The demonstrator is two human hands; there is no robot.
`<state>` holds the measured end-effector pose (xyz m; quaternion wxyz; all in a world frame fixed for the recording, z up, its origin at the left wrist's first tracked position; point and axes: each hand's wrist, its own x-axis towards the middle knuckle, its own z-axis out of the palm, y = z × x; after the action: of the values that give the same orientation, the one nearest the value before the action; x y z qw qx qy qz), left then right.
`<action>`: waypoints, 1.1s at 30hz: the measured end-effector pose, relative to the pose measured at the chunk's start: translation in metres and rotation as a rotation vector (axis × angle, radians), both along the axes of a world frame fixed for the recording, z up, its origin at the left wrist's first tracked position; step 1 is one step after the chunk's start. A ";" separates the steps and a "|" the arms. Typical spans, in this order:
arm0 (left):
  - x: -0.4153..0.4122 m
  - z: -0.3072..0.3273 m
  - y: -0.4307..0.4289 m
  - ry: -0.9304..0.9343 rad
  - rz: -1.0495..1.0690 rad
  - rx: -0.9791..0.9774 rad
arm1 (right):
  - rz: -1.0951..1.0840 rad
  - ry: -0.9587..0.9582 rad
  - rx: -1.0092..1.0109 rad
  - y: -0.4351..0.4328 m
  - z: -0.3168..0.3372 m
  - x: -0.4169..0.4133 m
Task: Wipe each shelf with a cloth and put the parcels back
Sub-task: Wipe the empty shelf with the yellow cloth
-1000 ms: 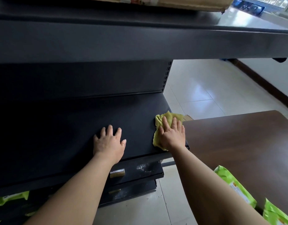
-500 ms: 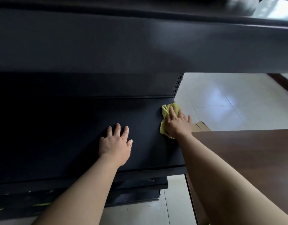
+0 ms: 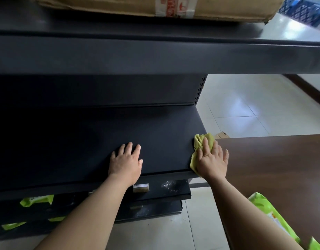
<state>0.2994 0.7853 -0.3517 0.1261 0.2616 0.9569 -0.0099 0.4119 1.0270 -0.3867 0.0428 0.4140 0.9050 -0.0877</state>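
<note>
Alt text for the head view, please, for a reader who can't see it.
A person's right hand presses a yellow-green cloth onto the right end of a black shelf; the left hand rests flat on the shelf beside it. Green parcels lie on a brown table at right, and a cardboard box sits on the shelf above.

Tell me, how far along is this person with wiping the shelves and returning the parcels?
Done: the black metal shelf looks bare of parcels. In hand: the right hand presses a yellow-green cloth at its right end, while the left hand rests flat on it. Left: white specks lie on the lower shelf, and bright green parcels wait on the brown wooden table.
</note>
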 end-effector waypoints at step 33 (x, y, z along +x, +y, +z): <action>0.010 0.003 -0.130 -0.048 0.075 0.025 | 0.548 0.019 -0.002 -0.172 0.008 -0.043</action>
<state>0.3096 0.6553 -0.3484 0.1461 0.2273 0.9627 0.0130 0.3691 0.8548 -0.3791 0.0569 0.1529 0.9835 -0.0776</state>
